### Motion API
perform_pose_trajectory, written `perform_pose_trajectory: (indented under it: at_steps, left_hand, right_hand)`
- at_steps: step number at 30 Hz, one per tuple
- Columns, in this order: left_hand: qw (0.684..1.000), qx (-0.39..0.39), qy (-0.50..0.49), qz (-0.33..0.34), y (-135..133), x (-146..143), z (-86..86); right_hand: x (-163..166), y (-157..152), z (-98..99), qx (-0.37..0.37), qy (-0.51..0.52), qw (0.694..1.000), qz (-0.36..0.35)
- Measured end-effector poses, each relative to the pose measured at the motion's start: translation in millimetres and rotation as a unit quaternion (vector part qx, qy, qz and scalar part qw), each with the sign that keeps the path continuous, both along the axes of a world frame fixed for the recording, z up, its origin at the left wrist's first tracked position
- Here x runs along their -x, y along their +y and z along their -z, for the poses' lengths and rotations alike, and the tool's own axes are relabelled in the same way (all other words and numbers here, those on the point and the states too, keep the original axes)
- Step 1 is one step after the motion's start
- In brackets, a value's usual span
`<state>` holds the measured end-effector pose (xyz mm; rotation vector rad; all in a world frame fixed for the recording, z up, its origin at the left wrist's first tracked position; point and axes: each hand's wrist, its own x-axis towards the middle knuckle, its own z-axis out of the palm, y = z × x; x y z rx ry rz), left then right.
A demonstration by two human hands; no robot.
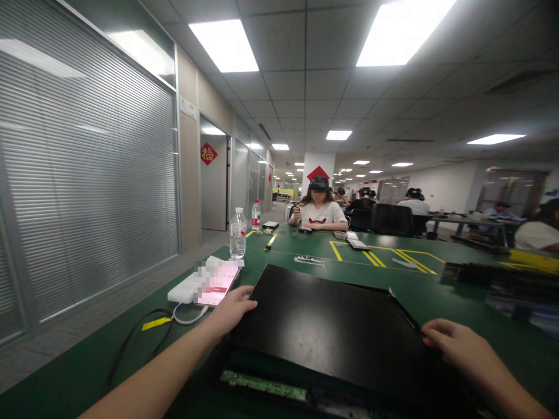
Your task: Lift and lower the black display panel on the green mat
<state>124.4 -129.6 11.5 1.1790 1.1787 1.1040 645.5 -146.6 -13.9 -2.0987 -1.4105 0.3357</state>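
Note:
A large flat black panel point(332, 326) lies tilted over a dark chassis on the green table; a green circuit board point(262, 385) shows under its near edge. My left hand point(229, 311) grips the panel's left edge, fingers curled over it. My right hand point(454, 346) holds the panel's right edge, fingers pressed on the rim.
A phone point(215, 283) lies on a white power bank point(183, 289) with a cable, left of the panel. Two water bottles point(238, 233) stand beyond. A person point(321, 212) sits across the table; others sit further right. Dark parts point(493, 276) lie at the right. Blinds line the left wall.

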Motion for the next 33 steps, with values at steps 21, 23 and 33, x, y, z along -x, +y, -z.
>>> perform_pose_trajectory:
  at_steps: [21,23,33]
  left_hand:
    - [0.931,-0.093,0.352,-0.018,14.7,14.9,19.0]
    - [0.923,-0.093,0.373,-0.015,13.4,15.0,18.4]
    - [0.912,-0.151,0.382,0.017,1.8,8.6,16.5]
  right_hand:
    - [2.6,-1.5,-1.2,0.006,0.016,1.000,0.000]
    - [0.6,-0.3,0.8,0.005,0.011,1.000,-0.001]
    - [4.5,-1.7,-1.2,0.008,0.026,1.000,0.000]
